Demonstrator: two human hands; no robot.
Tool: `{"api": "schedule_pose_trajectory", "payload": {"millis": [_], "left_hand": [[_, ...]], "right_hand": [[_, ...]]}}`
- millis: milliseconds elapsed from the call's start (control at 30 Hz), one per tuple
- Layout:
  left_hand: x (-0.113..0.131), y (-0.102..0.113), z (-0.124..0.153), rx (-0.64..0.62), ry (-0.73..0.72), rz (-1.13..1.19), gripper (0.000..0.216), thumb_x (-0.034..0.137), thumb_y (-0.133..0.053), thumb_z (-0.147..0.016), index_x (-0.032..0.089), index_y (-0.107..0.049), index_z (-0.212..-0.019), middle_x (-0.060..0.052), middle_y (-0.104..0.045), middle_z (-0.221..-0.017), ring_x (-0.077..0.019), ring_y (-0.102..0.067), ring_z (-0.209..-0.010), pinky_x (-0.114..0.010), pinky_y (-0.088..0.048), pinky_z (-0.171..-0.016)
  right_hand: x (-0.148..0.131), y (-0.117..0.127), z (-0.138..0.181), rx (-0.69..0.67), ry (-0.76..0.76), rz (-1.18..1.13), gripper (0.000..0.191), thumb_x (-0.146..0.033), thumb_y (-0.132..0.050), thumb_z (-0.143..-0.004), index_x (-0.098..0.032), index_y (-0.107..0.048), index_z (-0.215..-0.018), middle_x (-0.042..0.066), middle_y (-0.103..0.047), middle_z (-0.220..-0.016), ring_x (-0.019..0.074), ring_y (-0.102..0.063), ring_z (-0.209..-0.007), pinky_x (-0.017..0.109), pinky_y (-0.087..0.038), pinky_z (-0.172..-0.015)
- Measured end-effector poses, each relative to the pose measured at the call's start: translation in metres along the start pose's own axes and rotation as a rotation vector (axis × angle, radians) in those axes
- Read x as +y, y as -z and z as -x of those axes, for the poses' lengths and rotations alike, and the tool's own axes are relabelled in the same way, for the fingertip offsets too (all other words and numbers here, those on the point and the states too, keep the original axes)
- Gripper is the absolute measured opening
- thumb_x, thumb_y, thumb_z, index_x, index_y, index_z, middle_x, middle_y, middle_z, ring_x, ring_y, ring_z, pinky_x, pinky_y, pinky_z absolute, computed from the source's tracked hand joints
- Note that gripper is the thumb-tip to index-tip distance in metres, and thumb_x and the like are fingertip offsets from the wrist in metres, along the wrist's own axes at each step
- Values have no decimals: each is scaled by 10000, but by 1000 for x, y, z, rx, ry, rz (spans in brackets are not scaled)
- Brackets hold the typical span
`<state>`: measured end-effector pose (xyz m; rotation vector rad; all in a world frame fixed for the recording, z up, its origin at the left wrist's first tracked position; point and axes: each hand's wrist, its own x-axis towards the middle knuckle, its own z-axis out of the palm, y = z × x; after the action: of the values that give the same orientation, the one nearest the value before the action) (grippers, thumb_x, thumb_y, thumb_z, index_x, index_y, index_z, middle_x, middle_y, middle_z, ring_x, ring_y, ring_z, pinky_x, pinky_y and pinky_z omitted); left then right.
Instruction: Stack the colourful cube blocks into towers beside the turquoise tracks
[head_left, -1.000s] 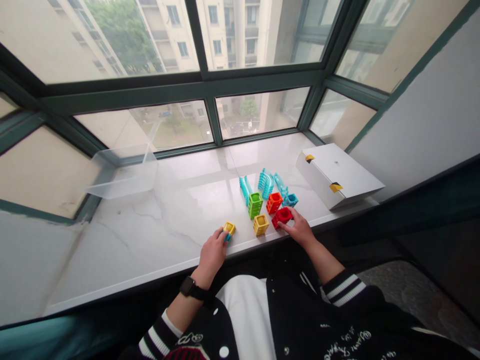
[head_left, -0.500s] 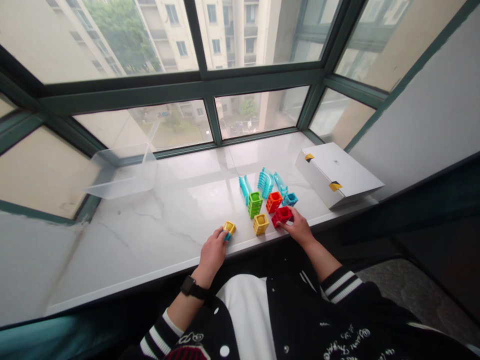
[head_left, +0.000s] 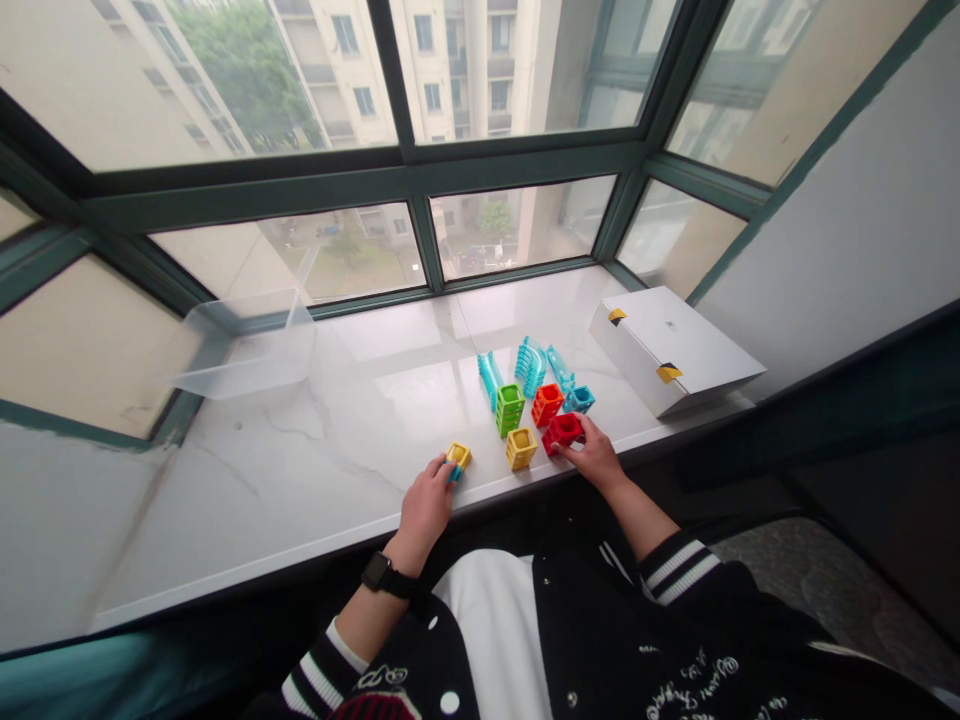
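My left hand (head_left: pixel 425 505) rests on the white marble sill (head_left: pixel 315 450) with its fingers closed on a small yellow and blue block (head_left: pixel 457 459). My right hand (head_left: pixel 598 455) grips a red block (head_left: pixel 562 431) near the sill's front edge. Between them stands a yellow block (head_left: pixel 520 448). Behind it are a green block (head_left: pixel 510 408), an orange block (head_left: pixel 547 403) and a small blue block (head_left: pixel 580 399). Further back lie three turquoise curved track pieces (head_left: pixel 529 364).
A white cardboard box (head_left: pixel 671 349) lies at the right end of the sill. A clear plastic bin (head_left: pixel 244 345) sits at the back left by the window frame (head_left: pixel 420 240). The wall (head_left: pixel 840 230) closes the right side.
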<state>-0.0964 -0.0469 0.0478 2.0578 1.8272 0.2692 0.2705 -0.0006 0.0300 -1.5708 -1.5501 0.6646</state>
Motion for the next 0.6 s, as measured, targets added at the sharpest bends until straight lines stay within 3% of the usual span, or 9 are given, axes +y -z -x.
{"api": "schedule_pose_trajectory", "payload": {"millis": [600], "left_hand": [[-1, -2, 0, 3, -4, 30, 470, 126, -555, -1004, 284, -633, -1440, -101, -550, -1598, -269, -654, -1304, -431, -550, -1111]], "right_hand": [[4, -1, 0, -23, 17, 24, 713, -539, -805, -800, -217, -590, -1399, 153, -725, -1286, 321, -745, -1077, 517, -642, -952]]}}
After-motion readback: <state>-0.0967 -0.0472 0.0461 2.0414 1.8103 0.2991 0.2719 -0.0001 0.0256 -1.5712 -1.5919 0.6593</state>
